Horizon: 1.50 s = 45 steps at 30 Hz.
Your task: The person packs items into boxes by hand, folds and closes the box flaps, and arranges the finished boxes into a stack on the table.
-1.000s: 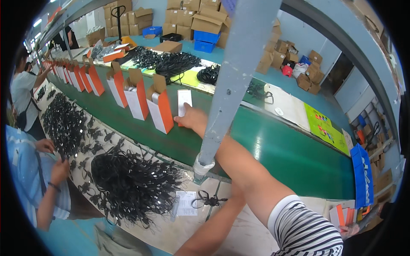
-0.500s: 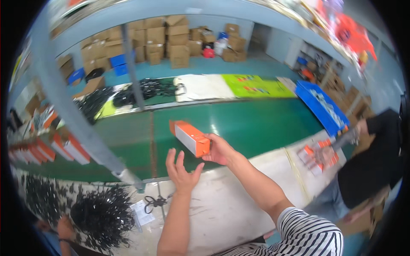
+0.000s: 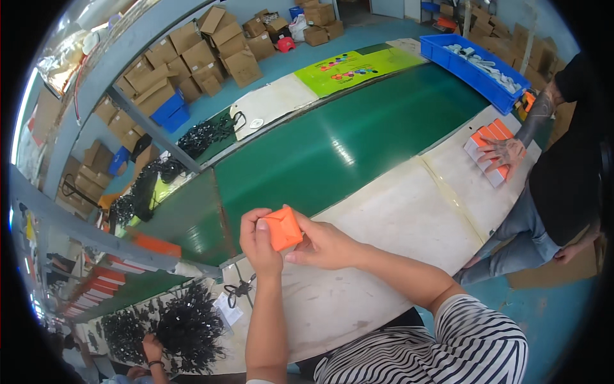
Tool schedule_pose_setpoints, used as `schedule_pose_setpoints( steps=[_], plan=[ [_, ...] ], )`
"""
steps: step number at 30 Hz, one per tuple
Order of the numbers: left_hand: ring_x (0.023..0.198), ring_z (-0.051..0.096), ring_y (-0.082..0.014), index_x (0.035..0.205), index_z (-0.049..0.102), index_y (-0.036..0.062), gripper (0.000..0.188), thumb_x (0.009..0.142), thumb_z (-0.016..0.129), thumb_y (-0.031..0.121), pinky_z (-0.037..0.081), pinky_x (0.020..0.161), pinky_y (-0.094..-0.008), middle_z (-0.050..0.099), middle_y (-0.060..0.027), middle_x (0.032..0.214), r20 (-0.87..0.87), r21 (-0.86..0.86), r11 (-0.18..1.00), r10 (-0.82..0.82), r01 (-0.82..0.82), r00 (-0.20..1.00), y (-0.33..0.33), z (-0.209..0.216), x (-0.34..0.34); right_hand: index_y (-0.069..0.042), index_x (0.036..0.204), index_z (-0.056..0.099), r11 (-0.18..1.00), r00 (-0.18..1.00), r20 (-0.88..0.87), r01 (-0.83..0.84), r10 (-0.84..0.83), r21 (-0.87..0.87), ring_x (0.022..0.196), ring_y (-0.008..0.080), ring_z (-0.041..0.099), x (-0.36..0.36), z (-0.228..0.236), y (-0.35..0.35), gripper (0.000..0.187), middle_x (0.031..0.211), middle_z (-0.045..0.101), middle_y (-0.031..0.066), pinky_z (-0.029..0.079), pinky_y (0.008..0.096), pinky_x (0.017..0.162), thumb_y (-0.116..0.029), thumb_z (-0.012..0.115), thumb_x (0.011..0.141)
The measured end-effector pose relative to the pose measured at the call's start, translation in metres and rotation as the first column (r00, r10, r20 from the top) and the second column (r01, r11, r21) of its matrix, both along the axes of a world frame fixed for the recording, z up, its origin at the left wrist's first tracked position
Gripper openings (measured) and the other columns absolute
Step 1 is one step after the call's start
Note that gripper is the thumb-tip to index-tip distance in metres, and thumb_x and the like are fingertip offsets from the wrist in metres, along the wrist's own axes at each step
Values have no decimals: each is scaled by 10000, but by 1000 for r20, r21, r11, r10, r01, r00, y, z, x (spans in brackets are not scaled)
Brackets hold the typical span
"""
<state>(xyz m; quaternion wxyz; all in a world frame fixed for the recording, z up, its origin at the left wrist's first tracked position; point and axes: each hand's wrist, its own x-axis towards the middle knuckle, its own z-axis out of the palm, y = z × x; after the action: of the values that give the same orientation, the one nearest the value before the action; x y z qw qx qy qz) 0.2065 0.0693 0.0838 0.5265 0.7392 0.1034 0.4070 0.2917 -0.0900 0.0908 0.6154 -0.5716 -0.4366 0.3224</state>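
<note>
A small orange carton (image 3: 283, 228) is held up in front of me at the near edge of the green belt, its flapped end facing me. My left hand (image 3: 259, 246) grips its left side, with the thumb along the near face. From the right, my right hand (image 3: 323, 246) holds it too, its fingers partly hidden behind the carton. Below my hands, a black cable (image 3: 238, 291) lies on the pale worktop near a white paper sheet (image 3: 228, 310).
The green belt (image 3: 358, 137) runs across, with orange-and-white cartons (image 3: 102, 285) at left. Black cables (image 3: 192, 326) are heaped near another person's hand (image 3: 152, 349). At right, a co-worker's hand (image 3: 504, 153) rests on cartons (image 3: 495, 132) near a blue bin (image 3: 473, 70).
My left hand, open beside the carton before, has closed on it. The carton has turned end-on toward me and come nearer. The view has tilted and swung.
</note>
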Motion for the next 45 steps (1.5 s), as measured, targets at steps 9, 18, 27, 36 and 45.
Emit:
schedule_pose_setpoints(
  steps=[9, 18, 27, 36, 45],
  plan=[
    [1218, 605, -237, 1490, 470, -2, 515, 1126, 431, 360, 496, 1070, -408, 602, -137, 1304, 179, -412, 896, -98, 165, 979, -70, 24, -50, -32, 1526, 473, 969, 938, 254, 207, -235, 132, 1070, 268, 703, -28, 19, -47, 825, 1328, 634, 170, 581, 387, 883, -281, 871, 847],
    [1114, 682, -286, 1297, 658, 29, 781, 646, 1004, 289, 576, 941, -416, 655, -166, 1250, -172, 397, 872, -235, 285, 957, -25, 59, -57, -41, 1568, 445, 997, 990, 122, 64, -68, 35, 1130, 261, 700, -16, 9, -50, 859, 1385, 639, 162, 586, 374, 882, -250, 882, 859],
    [1029, 712, -297, 1322, 614, 5, 901, 587, 1030, 319, 566, 942, -414, 723, -160, 1163, -275, 538, 760, -251, 365, 928, -32, 45, -61, -39, 1595, 447, 967, 932, -310, -120, 188, 225, 1337, 200, 587, 2, 8, -74, 720, 1552, 538, 114, 548, 354, 1008, -109, 770, 956],
    [1057, 672, -258, 1319, 637, 27, 899, 536, 1046, 197, 567, 914, -372, 606, -132, 1217, -236, 289, 816, -446, 500, 864, -36, 16, -56, -20, 1116, 808, 991, 983, 183, 36, -11, -131, 882, 165, 754, 18, 54, -80, 203, 1008, 810, 128, 589, 297, 775, -97, 783, 929],
    [1069, 660, -247, 1362, 623, -5, 916, 553, 1030, 135, 567, 906, -367, 598, -139, 1214, -101, 261, 839, -468, 477, 878, -51, -6, -61, -34, 1083, 798, 983, 946, 317, -1, 61, -186, 879, 218, 767, 14, 50, -79, 197, 995, 804, 116, 598, 341, 798, -23, 781, 887]
  ],
)
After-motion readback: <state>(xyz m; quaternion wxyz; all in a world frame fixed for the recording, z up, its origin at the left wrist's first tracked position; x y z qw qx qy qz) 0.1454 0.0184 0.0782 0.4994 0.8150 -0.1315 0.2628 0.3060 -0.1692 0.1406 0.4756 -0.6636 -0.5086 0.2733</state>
